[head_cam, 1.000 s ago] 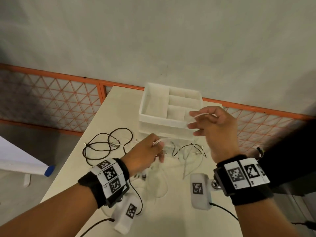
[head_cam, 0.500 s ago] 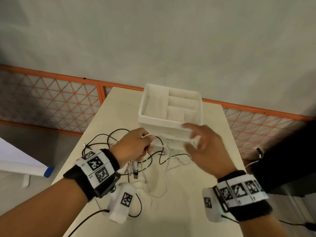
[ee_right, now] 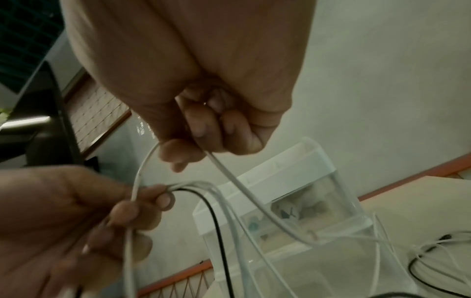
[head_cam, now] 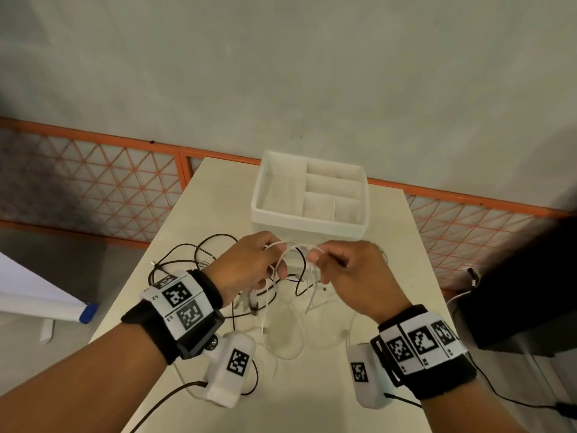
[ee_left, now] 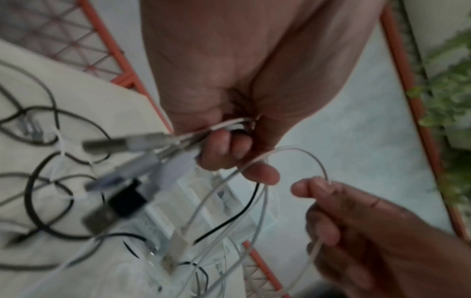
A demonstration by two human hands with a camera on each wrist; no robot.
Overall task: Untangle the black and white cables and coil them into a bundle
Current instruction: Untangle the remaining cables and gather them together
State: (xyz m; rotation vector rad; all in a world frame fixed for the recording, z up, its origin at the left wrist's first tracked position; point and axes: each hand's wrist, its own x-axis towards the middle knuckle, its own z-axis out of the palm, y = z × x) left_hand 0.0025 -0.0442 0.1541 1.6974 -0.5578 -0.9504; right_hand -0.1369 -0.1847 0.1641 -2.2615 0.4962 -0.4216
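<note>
Above the bench, left hand clenches a cable bunch while right hand pinches a white cable, organizer at twelve o'clock.

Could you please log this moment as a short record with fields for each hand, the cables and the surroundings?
left hand: grips a bunch of white cable strands, with a black strand in it
right hand: pinches the same white cable, a loop arching between the hands
black cable: loose loops on the table, left side
organizer box: white, divided, behind the hands
</note>
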